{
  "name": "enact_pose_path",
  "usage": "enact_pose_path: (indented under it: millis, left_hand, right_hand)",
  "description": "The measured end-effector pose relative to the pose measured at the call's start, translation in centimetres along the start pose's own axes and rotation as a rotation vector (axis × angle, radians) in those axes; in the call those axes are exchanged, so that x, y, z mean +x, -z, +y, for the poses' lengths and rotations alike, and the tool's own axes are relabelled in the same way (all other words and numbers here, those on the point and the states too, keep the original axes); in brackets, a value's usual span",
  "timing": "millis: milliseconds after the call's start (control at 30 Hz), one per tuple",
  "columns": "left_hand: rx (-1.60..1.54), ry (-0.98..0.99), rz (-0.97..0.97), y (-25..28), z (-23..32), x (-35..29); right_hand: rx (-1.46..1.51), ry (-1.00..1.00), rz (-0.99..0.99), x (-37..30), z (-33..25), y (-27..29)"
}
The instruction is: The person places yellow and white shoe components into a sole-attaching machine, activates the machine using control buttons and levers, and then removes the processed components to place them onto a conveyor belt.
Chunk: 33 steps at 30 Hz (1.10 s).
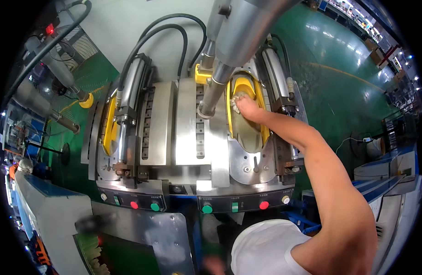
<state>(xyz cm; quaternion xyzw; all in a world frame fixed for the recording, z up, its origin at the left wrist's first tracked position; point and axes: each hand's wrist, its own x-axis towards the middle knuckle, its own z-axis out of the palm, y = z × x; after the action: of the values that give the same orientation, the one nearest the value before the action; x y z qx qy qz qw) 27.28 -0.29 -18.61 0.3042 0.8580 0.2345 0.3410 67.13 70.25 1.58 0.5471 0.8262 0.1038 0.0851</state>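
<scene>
My right hand [248, 108] reaches over a grey-beige shoe [247, 130] that lies in a yellow-lined holder [228, 110] on the right side of a metal press machine. Its fingers are curled at the upper part of the shoe, around a whitish, crumpled patch [235, 103]. Whether that patch is a finger covering or a held cloth, I cannot tell. A yellow piece [243, 85] sits at the far end of the shoe. Low in the picture, my left hand [214, 264] is a motion-smeared patch, its fingers unreadable.
A thick press cylinder [215, 94] hangs just left of the shoe. On the left station a second yellow-lined holder [111, 130] stands beside a piston. Red and green buttons line the front control panel [247, 205]. A metal-topped stand [169, 243] is at the lower left.
</scene>
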Motion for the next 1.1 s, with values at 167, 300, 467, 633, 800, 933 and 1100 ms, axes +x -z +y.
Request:
enact_pose_path:
  millis: [167,300,467,633,800,933,1100]
  left_hand:
    - [0.317,-0.274,0.205,-1.7,1.5,-1.9]
    - [-0.064,0.1,0.036,-0.8,4.7,-0.4]
    - [-0.198,0.182,0.047,0.4,7.0,0.1]
    - [-0.118,0.194,0.02,0.3,4.7,-0.9]
    - [-0.03,0.124,-0.051,0.4,3.9,-1.4]
    - [-0.036,0.171,-0.071,-0.5,4.5,-2.5]
    - [0.353,-0.354,-0.046,-2.9,-1.8,0.7]
  right_hand:
    - [0.023,0.261,-0.218,-4.4,-2.3,1.9]
    - [0.134,0.464,-0.489,-8.5,-3.0,4.3]
    - [0.271,0.224,-0.565,-2.9,0.2,6.3]
    - [0.399,-0.367,0.019,1.6,2.2,2.7]
    - [0.232,-0.509,0.443,2.4,0.0,-3.1]
    - [0.215,-0.06,0.029,-0.8,1.9,-1.8]
    - [0.126,0.014,-0.538,0.5,-0.8,4.7]
